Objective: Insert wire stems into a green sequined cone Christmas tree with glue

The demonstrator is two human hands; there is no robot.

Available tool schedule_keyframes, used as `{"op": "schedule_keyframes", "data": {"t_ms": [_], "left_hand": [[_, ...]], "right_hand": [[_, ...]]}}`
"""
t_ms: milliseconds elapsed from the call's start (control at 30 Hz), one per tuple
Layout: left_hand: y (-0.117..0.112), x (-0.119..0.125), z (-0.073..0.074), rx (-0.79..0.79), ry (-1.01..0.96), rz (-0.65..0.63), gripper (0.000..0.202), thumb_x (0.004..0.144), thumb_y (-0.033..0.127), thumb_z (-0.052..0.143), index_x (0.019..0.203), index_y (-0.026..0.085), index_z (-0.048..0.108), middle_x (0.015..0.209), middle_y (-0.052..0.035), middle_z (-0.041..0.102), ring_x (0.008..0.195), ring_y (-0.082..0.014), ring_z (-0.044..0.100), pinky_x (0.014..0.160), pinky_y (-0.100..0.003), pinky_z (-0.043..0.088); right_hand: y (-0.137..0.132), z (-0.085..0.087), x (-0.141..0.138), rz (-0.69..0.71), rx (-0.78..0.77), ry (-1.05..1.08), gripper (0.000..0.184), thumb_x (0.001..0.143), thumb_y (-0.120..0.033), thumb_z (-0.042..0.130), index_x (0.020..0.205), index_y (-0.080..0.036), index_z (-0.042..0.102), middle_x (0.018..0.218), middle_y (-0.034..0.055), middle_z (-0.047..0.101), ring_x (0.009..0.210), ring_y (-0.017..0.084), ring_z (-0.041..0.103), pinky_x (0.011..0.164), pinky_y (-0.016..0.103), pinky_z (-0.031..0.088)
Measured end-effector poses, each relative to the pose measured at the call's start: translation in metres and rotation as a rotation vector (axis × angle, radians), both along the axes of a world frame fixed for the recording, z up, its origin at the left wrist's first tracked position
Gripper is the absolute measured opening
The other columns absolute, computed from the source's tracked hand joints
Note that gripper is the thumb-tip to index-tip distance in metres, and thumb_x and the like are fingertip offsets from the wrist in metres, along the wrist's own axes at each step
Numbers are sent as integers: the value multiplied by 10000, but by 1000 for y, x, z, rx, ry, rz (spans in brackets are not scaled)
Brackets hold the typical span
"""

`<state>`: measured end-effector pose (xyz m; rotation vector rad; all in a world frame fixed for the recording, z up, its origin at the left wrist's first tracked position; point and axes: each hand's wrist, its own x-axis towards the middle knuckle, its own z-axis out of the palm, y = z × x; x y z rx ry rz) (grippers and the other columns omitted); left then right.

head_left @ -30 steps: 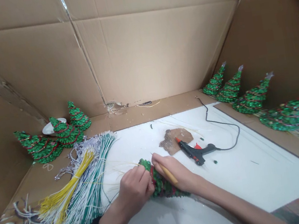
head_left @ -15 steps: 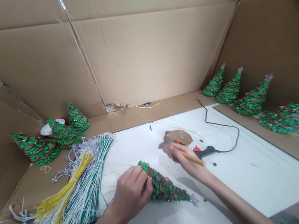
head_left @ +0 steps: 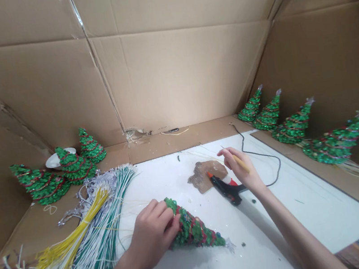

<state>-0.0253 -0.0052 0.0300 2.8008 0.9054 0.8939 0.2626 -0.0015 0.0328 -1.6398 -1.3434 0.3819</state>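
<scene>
My left hand grips the base end of a small green Christmas tree with red garland. The tree lies on its side, its silver star pointing right. My right hand holds a thin tool with a yellow handle; its narrow tip points up and left, and its exact kind is unclear. Below that hand lies a black glue gun with an orange nozzle, resting beside and partly over a brown cardboard scrap that has a shiny, glue-like coating.
Finished-looking trees stand at the left and right. Bundles of yellow wires and green-and-white wires lie left, near silver stars. A black cord crosses the white board. Cardboard walls enclose the table.
My right hand with the yellow-handled tool has moved up and right, away from the cardboard scrap, uncovering the glue gun. My left hand still holds the tree. The view has shifted slightly.
</scene>
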Motion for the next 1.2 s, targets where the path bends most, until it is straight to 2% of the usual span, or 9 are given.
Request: {"op": "schedule_keyframes", "data": {"t_ms": [100, 233, 300, 400, 633, 800, 967, 1100, 1200], "left_hand": [[1, -2, 5, -130, 15, -14, 292, 886, 191, 406, 597, 180, 444, 603, 7, 466, 599, -133, 421, 550, -258, 339], [4, -8, 16, -424, 33, -17, 311, 905, 223, 358, 607, 181, 438, 636, 11, 468, 593, -116, 459, 549, -239, 360], [5, -9, 20, -538, 22, -13, 320, 909, 238, 344, 608, 182, 441, 643, 12, 472, 586, -111, 467, 546, -236, 364], [7, -10, 23, -639, -1, -18, 331, 910, 260, 339, 610, 182, 456, 652, 11, 481, 599, -115, 477, 570, -241, 374], [13, -11, 27, -838, -40, 96, 325, 913, 395, 320, 696, 198, 461, 671, 21, 491, 651, -138, 482, 608, -249, 369], [24, -11, 12, -910, -35, 250, 248, 894, 366, 319, 815, 217, 500, 748, 14, 550, 743, -169, 522, 695, -277, 390], [31, -9, -5, -1133, -113, 135, 281, 854, 385, 383, 868, 194, 590, 911, -34, 634, 904, -207, 558, 801, -298, 419], [33, -8, -1, -1444, -199, 11, 336, 806, 459, 489, 882, 175, 650, 892, -36, 680, 890, -215, 584, 786, -295, 440], [35, -7, 0, -1564, -297, -42, 324, 764, 449, 578, 910, 175, 673, 894, -28, 700, 888, -208, 602, 815, -296, 440]], "right_hand": [[-20, 1, -30, 54, 8, 179, 427, 892, -525, 346, 604, -213, 386, 548, -28, 367, 513, 137, 371, 494, 257, 315], [-46, -6, -84, 207, 63, 448, 407, 926, -481, 167, 893, -212, 471, 568, -32, 383, 546, 162, 383, 559, 282, 346], [-55, -11, -107, 196, 52, 534, 284, 912, -457, 315, 793, -221, 421, 614, -29, 399, 562, 147, 382, 547, 263, 335], [-60, -16, -129, 211, -25, 597, 351, 894, -466, 401, 650, -216, 368, 594, -28, 382, 546, 133, 367, 514, 251, 313], [-54, -15, -134, 154, -34, 666, 419, 880, -525, 404, 610, -206, 422, 545, -42, 378, 501, 118, 372, 521, 247, 332], [-50, -15, -133, 124, -47, 698, 429, 849, -551, 433, 590, -209, 423, 535, -47, 362, 545, 136, 461, 572, 252, 381], [-45, -12, -130, 72, -59, 758, 452, 830, -570, 432, 554, -213, 404, 512, -55, 343, 493, 124, 434, 592, 259, 418], [-42, -9, -129, 100, -87, 779, 457, 819, -576, 445, 547, -211, 407, 509, -55, 353, 498, 120, 439, 607, 255, 427], [-41, -8, -129, 98, -90, 789, 457, 817, -584, 439, 556, -210, 411, 506, -59, 348, 481, 114, 432, 581, 250, 419]]}}
